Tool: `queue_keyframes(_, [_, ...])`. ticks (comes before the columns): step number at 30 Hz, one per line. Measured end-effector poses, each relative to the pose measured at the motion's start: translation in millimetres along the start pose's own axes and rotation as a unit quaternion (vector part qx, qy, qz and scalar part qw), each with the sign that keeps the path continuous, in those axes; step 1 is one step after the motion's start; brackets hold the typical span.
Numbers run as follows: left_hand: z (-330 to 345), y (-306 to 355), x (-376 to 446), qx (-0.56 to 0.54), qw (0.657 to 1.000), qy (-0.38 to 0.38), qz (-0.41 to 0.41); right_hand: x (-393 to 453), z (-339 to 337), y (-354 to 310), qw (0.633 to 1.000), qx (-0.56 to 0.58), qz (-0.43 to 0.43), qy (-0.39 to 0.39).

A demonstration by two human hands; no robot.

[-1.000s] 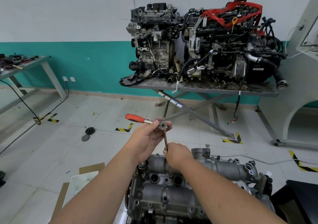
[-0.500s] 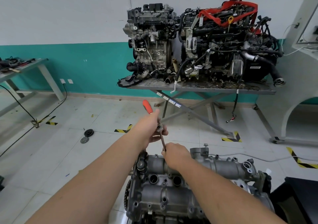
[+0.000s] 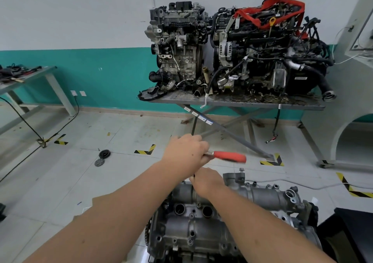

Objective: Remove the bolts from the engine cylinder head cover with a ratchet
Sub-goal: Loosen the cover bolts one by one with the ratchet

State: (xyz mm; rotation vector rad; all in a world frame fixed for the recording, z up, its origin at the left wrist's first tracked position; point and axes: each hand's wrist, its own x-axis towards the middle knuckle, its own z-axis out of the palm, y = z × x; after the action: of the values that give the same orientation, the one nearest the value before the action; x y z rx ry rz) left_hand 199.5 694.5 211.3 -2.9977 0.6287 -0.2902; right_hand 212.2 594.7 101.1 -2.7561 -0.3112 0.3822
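head view: the ratchet [image 3: 226,156] head is hidden under the left hand [image 3: 186,151], whose fingers curl round it, and the red handle sticking out to the right is blurred. the right hand [image 3: 206,180] sits just below, fingers curled on a thin dark shaft that barely shows. the grey cylinder head cover [image 3: 191,224] lies low in frame, its bottom edge cut off, arms crossing over it, round holes open on top.
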Motion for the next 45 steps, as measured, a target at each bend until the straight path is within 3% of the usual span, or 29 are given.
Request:
queue_keyframes(2, [12.7, 3.6, -10.6, 0.017, 0.995, 0.102, -0.005, -2.7, -1.5, -2.3, 1.000, 0.010, -0.008, -0.004])
queue_keyframes(5, [31.8, 9.0, -21.5, -0.043, 0.962, 0.262, -0.063, -5.4, -2.6, -3.5, 0.992, 0.117, -0.003, -0.036])
queue_keyframes(8, [48.6, 14.4, -27.5, -0.217, 0.930, 0.279, -0.105, -3.8, -0.8, -0.1, 0.992, 0.123, -0.001, -0.022])
queue_keyframes(9, [51.9, 16.0, -29.3, -0.326, 0.898, 0.268, -0.120, -2.0, -0.7, 0.3, 0.996, 0.088, 0.006, -0.029])
queue_keyframes(10, [53.4, 19.4, -31.7, -0.449, 0.842, 0.261, -0.144, -0.7, -1.4, -0.2, 0.998, 0.043, 0.012, -0.032])
queue_keyframes(12, [52.6, 30.3, -33.0, -0.636, 0.699, 0.239, -0.222, 1.5, -4.2, -1.0, 0.999, 0.020, 0.017, -0.035])
queue_keyframes(15, [47.3, 30.3, -25.5, -0.768, 0.528, 0.171, -0.321, 5.4, -4.4, -0.8, 0.999, 0.018, 0.032, -0.030])
queue_keyframes(17, [41.6, 23.8, -22.9, -0.816, 0.457, 0.155, -0.318, 6.5, -2.1, 0.5, 0.999, 0.019, 0.033, -0.027])
queue_keyframes(18, [38.3, 19.8, -22.6, -0.824, 0.448, 0.155, -0.309, 6.2, -2.0, 0.6, 0.999, 0.015, 0.032, -0.025])
queue_keyframes(24, [23.3, -4.2, -30.9, -0.821, 0.511, 0.063, -0.247, 4.7, 0.1, 2.5, 1.000, 0.009, 0.018, -0.011])
queue_keyframes(27, [20.1, -15.3, -34.8, -0.829, 0.503, 0.027, -0.243, 3.9, 1.2, 2.9, 1.000, 0.005, 0.011, -0.003])
queue_keyframes(31, [12.9, -22.5, -28.2, -0.842, 0.461, 0.021, -0.281, 4.6, 1.9, 2.6, 1.000, 0.010, 0.007, 0.000])
queue_keyframes(33, [7.2, -22.2, -18.6, -0.813, 0.477, 0.027, -0.335, 4.9, 2.8, 2.9, 1.000, 0.010, 0.006, -0.001])
queue_keyframes(35, [-0.5, -17.2, -7.7, -0.747, 0.549, 0.022, -0.375, 4.1, 2.5, 2.5, 1.000, 0.007, 0.008, 0.001])
queue_keyframes(38, [-9.1, -9.0, 5.5, -0.616, 0.699, -0.005, -0.363, 4.0, 2.5, 2.4, 1.000, 0.018, 0.009, -0.002])
queue_keyframes(42, [-16.3, -1.7, 16.4, -0.344, 0.906, -0.057, -0.241, 3.1, 2.5, 5.2, 0.999, 0.035, 0.004, -0.014])
queue_keyframes(45, [-10.2, 3.6, 13.6, -0.147, 0.981, -0.054, -0.111, 1.3, 2.0, 5.6, 0.999, 0.042, 0.006, -0.011])
